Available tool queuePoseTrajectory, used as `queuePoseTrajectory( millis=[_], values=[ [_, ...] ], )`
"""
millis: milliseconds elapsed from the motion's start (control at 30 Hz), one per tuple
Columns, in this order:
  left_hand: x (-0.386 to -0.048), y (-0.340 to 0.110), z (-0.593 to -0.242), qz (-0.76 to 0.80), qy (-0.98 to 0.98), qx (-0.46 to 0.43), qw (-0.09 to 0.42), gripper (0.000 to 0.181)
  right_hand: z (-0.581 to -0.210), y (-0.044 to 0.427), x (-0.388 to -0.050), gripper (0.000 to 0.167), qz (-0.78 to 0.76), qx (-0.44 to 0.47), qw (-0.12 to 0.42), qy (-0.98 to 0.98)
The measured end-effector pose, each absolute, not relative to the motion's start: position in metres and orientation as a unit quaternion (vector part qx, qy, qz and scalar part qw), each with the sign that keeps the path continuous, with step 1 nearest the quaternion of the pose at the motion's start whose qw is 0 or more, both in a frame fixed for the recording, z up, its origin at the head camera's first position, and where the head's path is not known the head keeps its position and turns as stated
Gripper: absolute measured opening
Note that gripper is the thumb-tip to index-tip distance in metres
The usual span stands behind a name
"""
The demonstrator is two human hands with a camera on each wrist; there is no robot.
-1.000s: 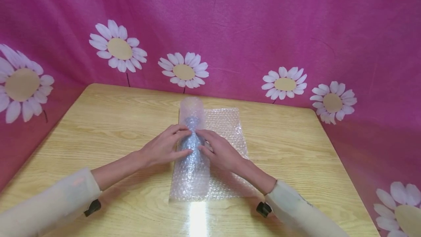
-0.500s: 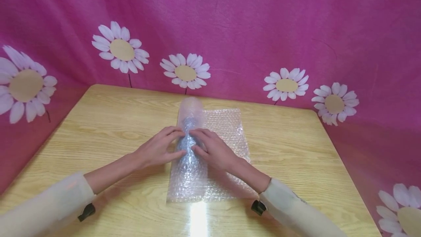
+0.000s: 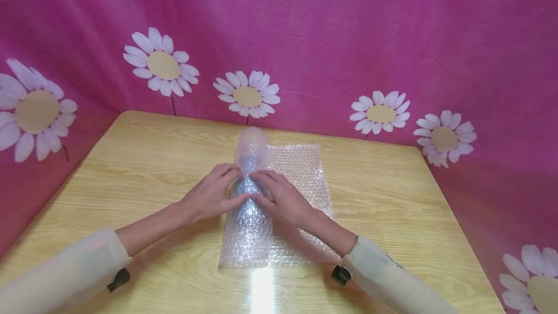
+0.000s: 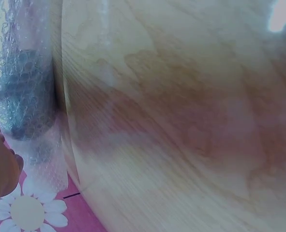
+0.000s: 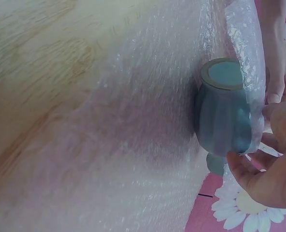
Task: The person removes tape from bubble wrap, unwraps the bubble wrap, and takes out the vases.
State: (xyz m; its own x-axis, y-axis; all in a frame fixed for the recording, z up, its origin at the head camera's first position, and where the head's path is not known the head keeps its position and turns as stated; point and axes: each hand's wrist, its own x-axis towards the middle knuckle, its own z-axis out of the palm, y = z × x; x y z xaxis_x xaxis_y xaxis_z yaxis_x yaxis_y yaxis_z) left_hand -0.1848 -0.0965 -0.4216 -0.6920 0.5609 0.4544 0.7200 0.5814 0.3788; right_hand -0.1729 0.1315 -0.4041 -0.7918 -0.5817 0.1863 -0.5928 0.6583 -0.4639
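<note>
A blue-green ceramic vessel (image 5: 221, 118) with a rounded body and a ring-shaped end lies on its side in bubble wrap (image 3: 246, 248), which is folded over it. Seen from the head, the vessel shows only dimly through the clear layer. My left hand (image 3: 209, 194) grips the covered vessel from the left, thumb across the top. From the right, my right hand (image 3: 285, 200) holds the wrap's folded edge against the vessel. Both thumbs meet near the middle. In the left wrist view, a hand (image 4: 2, 166) shows only in part beside the wrapped vessel (image 4: 26, 94).
A flat stretch of bubble wrap (image 3: 298, 164) spreads to the right of the roll. Beneath is a wooden table (image 3: 383, 217) with a bright glare spot near the front. A pink cloth (image 3: 314, 38) printed with daisies surrounds the table.
Both hands and the wrapped vessel have shifted slightly left. The thumbs, apart a second ago, now meet over the wrap. The head view has shifted a little as well.
</note>
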Motion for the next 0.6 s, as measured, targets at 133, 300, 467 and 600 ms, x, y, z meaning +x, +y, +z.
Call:
queuePoseTrajectory(
  millis=[133,300,467,600],
  values=[
    [-0.185,-0.091,-0.419,-0.277,-0.884,-0.35,0.139,0.055,-0.405,0.133,-0.173,0.05,0.259,0.323,0.009,-0.91],
    [-0.186,-0.084,-0.419,-0.284,-0.883,-0.349,0.134,0.059,-0.406,0.135,-0.173,0.042,0.27,0.333,0.019,-0.903],
    [-0.186,-0.08,-0.422,-0.285,-0.885,-0.341,0.142,0.062,-0.405,0.139,-0.172,0.04,0.293,0.317,0.025,-0.902],
    [-0.185,-0.074,-0.421,-0.284,-0.893,-0.322,0.132,0.066,-0.404,0.142,-0.172,0.039,0.304,0.307,0.025,-0.902]
  ],
)
